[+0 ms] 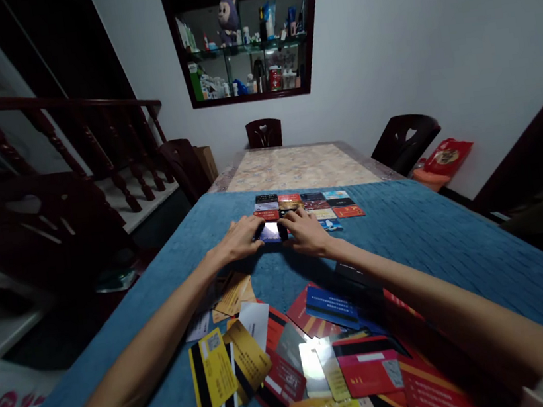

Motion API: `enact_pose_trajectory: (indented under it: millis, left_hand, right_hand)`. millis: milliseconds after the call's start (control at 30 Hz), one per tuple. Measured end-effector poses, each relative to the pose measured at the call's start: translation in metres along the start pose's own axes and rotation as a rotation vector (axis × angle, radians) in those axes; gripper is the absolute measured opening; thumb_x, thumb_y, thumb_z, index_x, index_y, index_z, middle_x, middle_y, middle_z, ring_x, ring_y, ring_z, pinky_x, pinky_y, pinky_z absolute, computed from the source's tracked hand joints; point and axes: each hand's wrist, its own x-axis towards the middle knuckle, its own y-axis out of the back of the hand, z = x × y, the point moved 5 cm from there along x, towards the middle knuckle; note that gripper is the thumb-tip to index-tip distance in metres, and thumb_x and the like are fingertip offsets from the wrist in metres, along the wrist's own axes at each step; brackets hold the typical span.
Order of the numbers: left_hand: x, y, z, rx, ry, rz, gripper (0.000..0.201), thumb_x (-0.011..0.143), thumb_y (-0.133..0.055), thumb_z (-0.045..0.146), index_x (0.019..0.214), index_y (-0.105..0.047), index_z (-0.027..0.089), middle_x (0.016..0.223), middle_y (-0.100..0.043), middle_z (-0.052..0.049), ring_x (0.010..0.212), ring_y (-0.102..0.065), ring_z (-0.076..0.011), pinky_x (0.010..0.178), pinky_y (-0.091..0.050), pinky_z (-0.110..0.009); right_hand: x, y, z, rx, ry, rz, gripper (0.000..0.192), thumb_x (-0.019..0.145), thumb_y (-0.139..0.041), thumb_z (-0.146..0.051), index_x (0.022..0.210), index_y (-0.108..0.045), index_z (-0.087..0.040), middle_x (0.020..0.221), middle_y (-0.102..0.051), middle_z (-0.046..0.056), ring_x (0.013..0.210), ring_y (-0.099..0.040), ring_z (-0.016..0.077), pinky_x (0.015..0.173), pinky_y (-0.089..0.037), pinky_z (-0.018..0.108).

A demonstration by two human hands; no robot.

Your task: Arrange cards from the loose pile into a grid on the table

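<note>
Both my arms reach forward over a blue tablecloth (455, 232). My left hand (239, 240) and my right hand (308, 232) pinch the two ends of a dark blue card (270, 232) that lies flat on the cloth. Just beyond it, several cards (309, 205) lie in neat rows forming a grid. Close to me, under my forearms, a loose heap of cards (312, 358) in yellow, red, blue and white is scattered face up and face down.
Past the cloth the table shows a patterned beige top (297, 167). Dark wooden chairs stand at the far end (263, 133), right (406, 139) and left (186, 164). A stair railing (93, 140) runs on the left; a wall shelf (244, 33) holds bottles.
</note>
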Motion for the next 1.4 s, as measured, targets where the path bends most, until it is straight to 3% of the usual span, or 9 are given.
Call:
enact_pose_trajectory:
  millis: [400, 633, 933, 1400]
  left_hand:
    - [0.037, -0.013, -0.042, -0.029, 0.016, -0.003, 0.043, 0.075, -0.069, 0.024, 0.117, -0.063, 0.018, 0.11, -0.065, -0.009, 0.103, -0.06, -0.0255, 0.093, -0.048, -0.035]
    - [0.043, -0.02, -0.044, -0.034, 0.006, -0.042, 0.044, 0.077, -0.064, 0.026, 0.12, -0.063, 0.015, 0.109, -0.065, -0.01, 0.099, -0.061, -0.0246, 0.092, -0.048, -0.032]
    - [0.043, -0.031, -0.051, -0.087, 0.006, -0.107, 0.042, 0.077, -0.064, 0.025, 0.117, -0.063, 0.015, 0.12, -0.066, -0.01, 0.113, -0.059, -0.0259, 0.099, -0.044, -0.033]
    - [0.045, -0.032, -0.051, -0.029, -0.001, -0.092, 0.034, 0.075, -0.06, 0.028, 0.104, -0.068, 0.013, 0.102, -0.068, -0.01, 0.098, -0.062, -0.0266, 0.089, -0.048, -0.033]
  right_hand:
    - [0.043, -0.019, 0.012, 0.044, -0.031, -0.023, 0.045, 0.086, -0.059, -0.034, 0.13, -0.058, -0.024, 0.136, -0.055, 0.012, 0.121, -0.041, 0.0358, 0.089, -0.042, 0.05]
    - [0.048, -0.025, 0.015, 0.052, -0.045, -0.058, 0.047, 0.086, -0.058, -0.035, 0.132, -0.058, -0.025, 0.136, -0.056, 0.012, 0.122, -0.041, 0.0368, 0.088, -0.042, 0.05]
    - [0.052, -0.031, 0.014, 0.066, -0.026, -0.097, 0.046, 0.082, -0.06, -0.032, 0.127, -0.062, -0.025, 0.134, -0.059, 0.012, 0.123, -0.042, 0.0371, 0.089, -0.043, 0.052]
    - [0.053, -0.029, 0.014, 0.046, -0.024, -0.159, 0.048, 0.085, -0.056, -0.038, 0.132, -0.061, -0.027, 0.136, -0.059, 0.012, 0.125, -0.042, 0.0382, 0.093, -0.04, 0.05]
